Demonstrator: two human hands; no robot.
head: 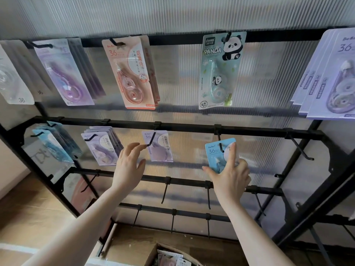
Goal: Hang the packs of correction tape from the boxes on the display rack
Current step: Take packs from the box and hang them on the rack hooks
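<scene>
My right hand [229, 173] grips a blue pack of correction tape [216, 156] and holds it against a hook [221, 145] on the second rail of the black display rack [182, 126]; the hook passes through the pack's hanging hole. My left hand [128, 166] is raised with fingers loosely curled, its fingertips touching the tip of the neighbouring hook [150, 140], where a lilac pack [159, 145] hangs. A cardboard box [169, 255] with several more packs sits on the floor below.
The top rail carries purple packs [65, 73], pink packs [130, 73], a panda pack [219, 70] and lilac packs [330, 77]. The second rail holds blue packs [53, 144] and lilac packs [101, 146] at left. Bare hooks stick out of the lower rails [208, 196] and at the right [300, 148].
</scene>
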